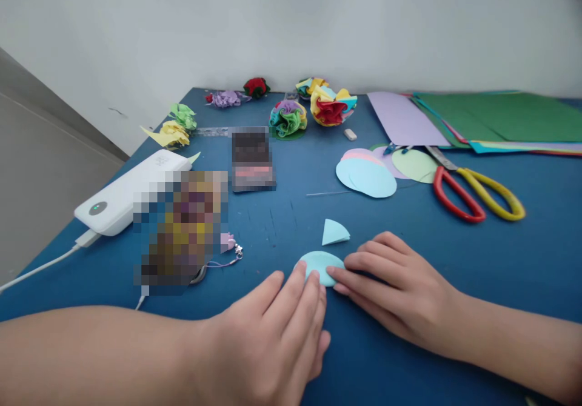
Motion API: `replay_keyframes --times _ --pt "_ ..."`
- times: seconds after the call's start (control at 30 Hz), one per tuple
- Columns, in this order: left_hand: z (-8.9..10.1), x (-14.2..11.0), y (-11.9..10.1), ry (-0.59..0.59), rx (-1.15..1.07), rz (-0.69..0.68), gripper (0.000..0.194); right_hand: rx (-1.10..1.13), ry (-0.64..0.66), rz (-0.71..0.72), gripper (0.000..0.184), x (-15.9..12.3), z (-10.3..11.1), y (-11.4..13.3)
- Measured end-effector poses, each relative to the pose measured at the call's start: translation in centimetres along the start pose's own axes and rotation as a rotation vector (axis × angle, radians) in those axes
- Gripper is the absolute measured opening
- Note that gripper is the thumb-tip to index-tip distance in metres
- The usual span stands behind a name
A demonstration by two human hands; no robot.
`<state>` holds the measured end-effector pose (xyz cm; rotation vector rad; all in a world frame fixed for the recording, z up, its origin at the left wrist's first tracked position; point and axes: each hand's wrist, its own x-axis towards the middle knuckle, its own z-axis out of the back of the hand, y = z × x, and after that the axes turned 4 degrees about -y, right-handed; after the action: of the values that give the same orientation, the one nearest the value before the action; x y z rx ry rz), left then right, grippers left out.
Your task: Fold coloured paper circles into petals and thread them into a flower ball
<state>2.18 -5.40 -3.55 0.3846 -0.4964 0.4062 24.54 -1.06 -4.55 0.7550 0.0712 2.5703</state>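
Note:
A light blue paper circle (319,260) lies on the blue tabletop between my hands. My left hand (277,333) holds its near left edge down with closely set fingertips; the thumb sits lower, apart from the paper. At the right edge, my right hand (395,285) has its index fingertip on top of the circle and the thumb close below, pinching it. Just beyond stands a folded light blue paper wedge (335,232). Farther back are overlapping light blue paper circles (368,177), with pink, purple and pale green circles (413,165) behind and beside them.
Scissors (459,182) with red and yellow handles lie at right, before stacked coloured sheets (509,115). Several paper flowers (333,108) line the back near an eraser (350,134). A needle (328,194) lies mid-table. At left are a white power bank (131,191) and a blurred phone-like object (186,230).

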Motion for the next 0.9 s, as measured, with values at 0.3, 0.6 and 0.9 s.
replay_keyframes --times 0.3,0.6,0.9 --pt "-0.20 -0.06 0.01 0.009 -0.018 -0.026 0.028 0.000 0.003 -0.007 0.016 -0.08 -0.10 -0.07" --pt "-0.41 -0.18 -0.06 0.040 -0.011 0.028 0.029 0.017 0.013 -0.032 0.016 -0.11 -0.11 -0.10" --pt "-0.75 -0.03 0.17 0.122 -0.045 0.031 0.021 -0.065 -0.050 0.008 0.020 -0.02 0.21 0.20"
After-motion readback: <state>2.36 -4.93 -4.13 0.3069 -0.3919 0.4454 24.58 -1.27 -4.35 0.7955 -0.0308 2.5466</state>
